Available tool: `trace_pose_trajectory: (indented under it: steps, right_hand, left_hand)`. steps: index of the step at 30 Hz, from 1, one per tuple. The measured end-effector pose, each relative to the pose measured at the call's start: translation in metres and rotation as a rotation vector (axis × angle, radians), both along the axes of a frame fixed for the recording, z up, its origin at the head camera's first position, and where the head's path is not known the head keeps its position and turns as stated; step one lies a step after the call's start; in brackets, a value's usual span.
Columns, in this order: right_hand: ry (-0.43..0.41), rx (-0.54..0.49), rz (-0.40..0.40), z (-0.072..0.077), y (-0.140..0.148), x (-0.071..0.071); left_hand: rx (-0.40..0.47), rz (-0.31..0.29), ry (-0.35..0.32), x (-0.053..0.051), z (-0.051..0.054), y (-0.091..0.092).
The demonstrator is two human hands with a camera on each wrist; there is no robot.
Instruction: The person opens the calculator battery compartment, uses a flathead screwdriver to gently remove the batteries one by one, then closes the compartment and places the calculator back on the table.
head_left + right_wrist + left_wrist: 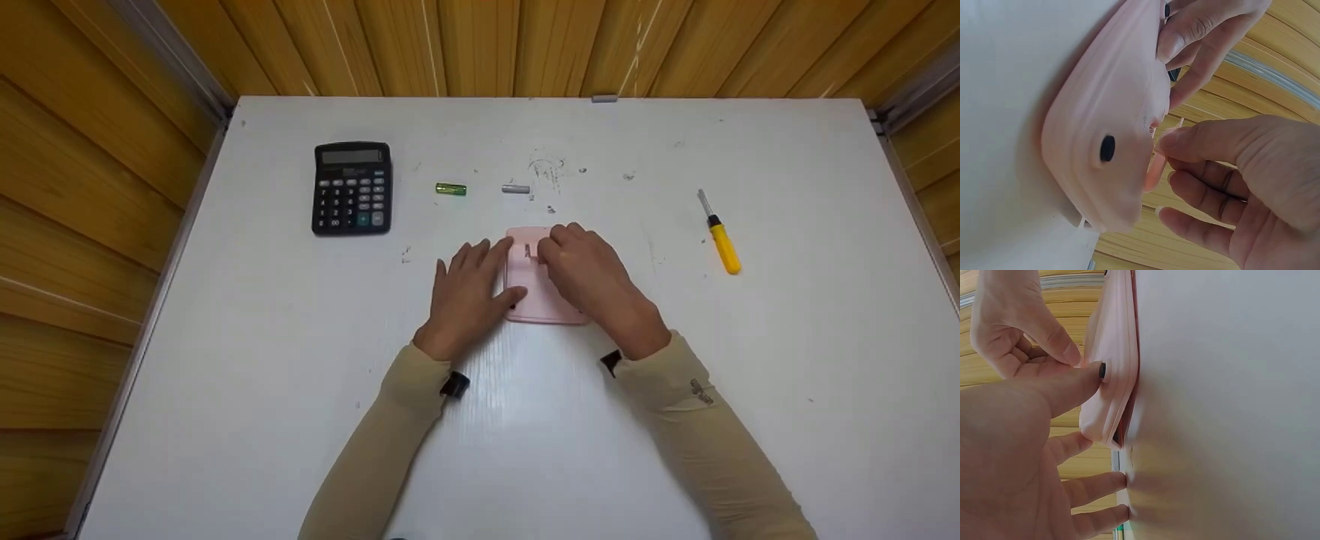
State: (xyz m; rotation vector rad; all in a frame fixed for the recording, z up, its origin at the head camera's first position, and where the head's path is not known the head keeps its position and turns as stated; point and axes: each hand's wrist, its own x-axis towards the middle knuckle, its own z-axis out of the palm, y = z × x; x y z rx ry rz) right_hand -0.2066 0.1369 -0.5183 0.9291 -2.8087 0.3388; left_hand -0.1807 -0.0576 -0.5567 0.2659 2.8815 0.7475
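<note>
A pink case with black rubber feet (547,304), resembling a calculator lying face down, rests on the white table. My left hand (466,294) steadies its left side; the thumb presses on the back near a foot, while the fingers spread along the edge and onto the table. Over the upper right part, my right hand (589,266) pinches a small pink battery cover (1157,169) between thumb and fingertips. In the right wrist view this cover stands tilted up from the opening in the case. The opening's inside is mostly hidden by the right hand.
Beyond the case lie a green battery (451,189) and a grey battery (515,189). A black calculator (352,187) is at the back left, and a yellow-handled screwdriver (721,244) on the right. A small grey piece (604,99) sits at the table's far edge.
</note>
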Motion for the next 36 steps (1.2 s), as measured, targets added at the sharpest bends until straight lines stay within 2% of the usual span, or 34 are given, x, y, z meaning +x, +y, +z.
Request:
trace_pose_trajectory:
  steps: [8, 13, 22, 36]
  right_hand:
    - [-0.018, -0.045, 0.037, -0.0006, 0.0001, 0.0003]
    - [-0.03, -0.044, 0.033, -0.0013, -0.0007, -0.0001]
    - [0.016, -0.035, 0.025, -0.0042, -0.0025, -0.0005]
    - [0.015, -0.041, 0.03, -0.0078, -0.0021, -0.0024]
  left_hand:
    - [0.002, 0.002, 0.0, 0.0006, 0.0, -0.0006]
    - [0.006, 0.0, -0.006, 0.0007, -0.0008, -0.0004]
    - [-0.014, -0.002, -0.014, 0.0011, 0.0012, 0.0007]
    - [-0.017, -0.004, -0.019, 0.0013, 0.0016, 0.0005]
